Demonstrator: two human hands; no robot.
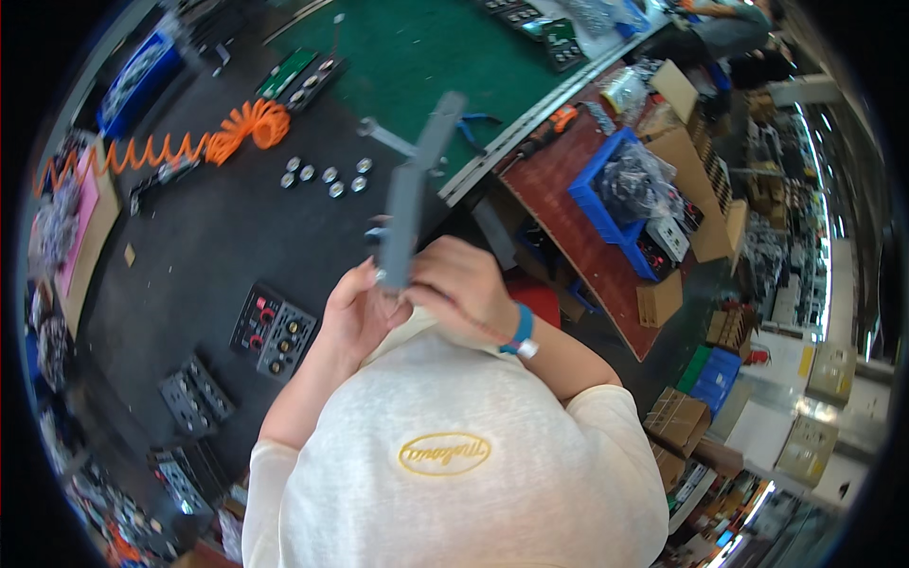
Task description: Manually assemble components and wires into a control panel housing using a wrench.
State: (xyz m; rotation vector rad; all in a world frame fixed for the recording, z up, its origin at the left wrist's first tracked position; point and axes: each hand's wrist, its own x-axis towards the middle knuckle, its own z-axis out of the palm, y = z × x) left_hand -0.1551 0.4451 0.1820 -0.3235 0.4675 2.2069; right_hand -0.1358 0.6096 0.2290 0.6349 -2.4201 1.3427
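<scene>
Close before the chest, a long grey piece point(404, 222) slants, its lower end grasped by the left hand point(356, 301) and the curled right hand point(466, 284). Beyond it lie a wrench point(386, 138), small round silver parts point(330, 175) and a coiled orange hose point(248, 133), above the dark tabletop point(185, 270).
</scene>
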